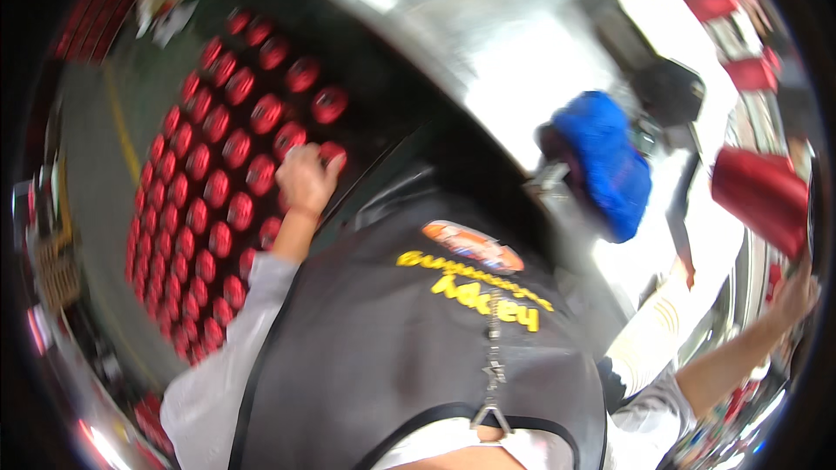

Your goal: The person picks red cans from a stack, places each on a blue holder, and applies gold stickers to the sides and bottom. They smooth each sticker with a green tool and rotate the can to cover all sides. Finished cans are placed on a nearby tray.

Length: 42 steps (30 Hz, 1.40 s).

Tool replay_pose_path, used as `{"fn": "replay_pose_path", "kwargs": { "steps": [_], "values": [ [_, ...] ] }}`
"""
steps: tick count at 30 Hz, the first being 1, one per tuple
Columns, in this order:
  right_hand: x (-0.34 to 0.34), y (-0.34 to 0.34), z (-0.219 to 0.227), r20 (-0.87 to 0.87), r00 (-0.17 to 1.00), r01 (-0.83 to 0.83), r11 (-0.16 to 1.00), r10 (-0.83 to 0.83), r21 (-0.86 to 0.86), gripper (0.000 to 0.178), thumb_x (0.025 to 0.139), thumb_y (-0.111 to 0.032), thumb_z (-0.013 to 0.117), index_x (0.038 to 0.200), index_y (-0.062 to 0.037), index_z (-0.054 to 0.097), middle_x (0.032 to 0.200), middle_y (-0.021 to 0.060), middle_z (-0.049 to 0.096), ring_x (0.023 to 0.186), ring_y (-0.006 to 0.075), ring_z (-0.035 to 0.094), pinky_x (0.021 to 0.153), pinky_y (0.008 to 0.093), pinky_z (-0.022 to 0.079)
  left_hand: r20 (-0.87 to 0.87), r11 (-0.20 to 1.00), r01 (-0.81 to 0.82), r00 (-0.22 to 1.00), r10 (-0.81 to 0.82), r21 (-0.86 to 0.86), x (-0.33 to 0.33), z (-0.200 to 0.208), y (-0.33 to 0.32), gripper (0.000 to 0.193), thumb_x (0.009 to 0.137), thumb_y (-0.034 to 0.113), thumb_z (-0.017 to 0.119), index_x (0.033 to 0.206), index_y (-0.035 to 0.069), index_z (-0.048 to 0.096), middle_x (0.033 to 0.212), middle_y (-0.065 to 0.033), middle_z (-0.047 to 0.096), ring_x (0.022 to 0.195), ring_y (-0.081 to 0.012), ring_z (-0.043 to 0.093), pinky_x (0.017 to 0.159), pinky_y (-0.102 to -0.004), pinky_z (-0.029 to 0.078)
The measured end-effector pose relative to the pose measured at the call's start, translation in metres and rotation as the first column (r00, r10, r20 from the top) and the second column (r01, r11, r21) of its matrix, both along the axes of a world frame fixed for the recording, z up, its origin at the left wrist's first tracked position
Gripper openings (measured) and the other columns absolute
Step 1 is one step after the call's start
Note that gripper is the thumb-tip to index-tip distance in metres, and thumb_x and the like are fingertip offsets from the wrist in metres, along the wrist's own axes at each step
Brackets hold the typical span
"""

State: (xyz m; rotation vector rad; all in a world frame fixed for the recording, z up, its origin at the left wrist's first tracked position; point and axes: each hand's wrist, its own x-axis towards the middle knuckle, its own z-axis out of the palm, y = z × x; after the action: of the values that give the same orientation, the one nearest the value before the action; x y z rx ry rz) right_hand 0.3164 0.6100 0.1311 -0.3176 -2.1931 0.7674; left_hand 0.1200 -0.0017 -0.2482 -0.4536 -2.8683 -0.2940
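Rows of red, round-ended metal-looking cups (236,147) stand close together on a dark surface at the left. My left hand (303,176) is at the row's near right edge, its fingers bent and its thumb against one red cup (332,155). Far to the right, my right hand (794,294) is at the lower end of a larger-looking red tapered cup (759,198), with fingers closed about it; the picture's rim and blur hide part of the grip. The right-hand cup is tilted on its side.
A shiny metal machine housing (488,43) curves across the top. A blue cloth-like bundle (603,165) hangs on machine parts at the right. Beside it is a white sleeve with gold stripes (649,344). More red pieces (712,2) lie along the upper right. A yellow line (120,122) marks the floor.
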Motion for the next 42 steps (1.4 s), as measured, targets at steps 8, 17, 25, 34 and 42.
{"fn": "replay_pose_path", "kwargs": {
  "steps": [8, 17, 25, 34, 42],
  "values": [
    [-0.012, -0.042, -0.017, 0.1, 0.913, -0.388, 0.918, 0.395, -0.082, 0.041, 0.102, -0.028, 0.048, 0.123, 0.005, 0.06, 0.131, 0.0231, 0.06, 0.128, 0.0317, 0.055, 0.114, 0.0437, 0.037, -0.05, 0.196, 0.38, 0.55, -0.834, 0.904, -0.041, 0.205, 0.189, 0.028, 0.097, 0.024, 0.066, 0.11, -0.001, 0.064, 0.104, -0.0097, 0.066, 0.093, -0.0163, 0.063, 0.08, -0.028, 0.052],
    [-0.082, -0.124, -0.145, -0.056, 0.998, -0.047, 0.284, -0.024, -0.958, 0.053, 0.107, -0.046, 0.045, 0.119, 0.0014, 0.065, 0.108, 0.0125, 0.071, 0.093, 0.0194, 0.067, 0.087, 0.0321, 0.053, 0.255, 0.277, -0.153, -0.146, -0.956, 0.949, -0.031, 0.233, 0.356, 0.066, 0.096, 0.048, 0.063, 0.138, 0.0, 0.046, 0.12, -0.0093, 0.061, 0.104, -0.0136, 0.062, 0.089, -0.0275, 0.053],
    [-0.102, -0.109, -0.153, -0.053, 0.999, -0.051, 0.3, 0.003, -0.952, 0.052, 0.108, -0.045, 0.042, 0.116, 0.0019, 0.063, 0.106, 0.0129, 0.07, 0.091, 0.0184, 0.067, 0.083, 0.0316, 0.055, 0.269, 0.299, -0.384, -0.132, -0.954, 0.874, -0.039, 0.243, 0.373, 0.038, 0.104, 0.039, 0.054, 0.115, 0.003, 0.06, 0.094, -0.0062, 0.068, 0.075, -0.0091, 0.066, 0.067, -0.0225, 0.055],
    [-0.08, -0.087, -0.145, 0.087, 0.991, 0.017, 0.548, 0.102, -0.836, 0.048, 0.108, -0.043, 0.043, 0.12, -0.0022, 0.064, 0.083, -0.0015, 0.057, 0.07, 0.0063, 0.048, 0.06, 0.0215, 0.041, 0.284, 0.283, -0.359, -0.052, -0.957, 0.889, -0.032, 0.227, 0.392, 0.06, 0.101, 0.039, 0.059, 0.139, -0.004, 0.04, 0.119, -0.0118, 0.06, 0.103, -0.0145, 0.063, 0.089, -0.03, 0.055],
    [-0.081, -0.102, -0.142, 0.134, 0.983, 0.021, 0.637, 0.129, -0.77, 0.058, 0.106, -0.049, 0.046, 0.133, -0.0006, 0.059, 0.092, 0.0004, 0.062, 0.077, 0.0065, 0.05, 0.064, 0.0219, 0.042, 0.273, 0.339, -0.525, -0.201, -0.941, 0.781, -0.039, 0.229, 0.375, 0.068, 0.098, 0.042, 0.065, 0.139, -0.004, 0.037, 0.121, -0.0125, 0.059, 0.105, -0.0151, 0.063, 0.089, -0.0293, 0.055]
  ]
}}
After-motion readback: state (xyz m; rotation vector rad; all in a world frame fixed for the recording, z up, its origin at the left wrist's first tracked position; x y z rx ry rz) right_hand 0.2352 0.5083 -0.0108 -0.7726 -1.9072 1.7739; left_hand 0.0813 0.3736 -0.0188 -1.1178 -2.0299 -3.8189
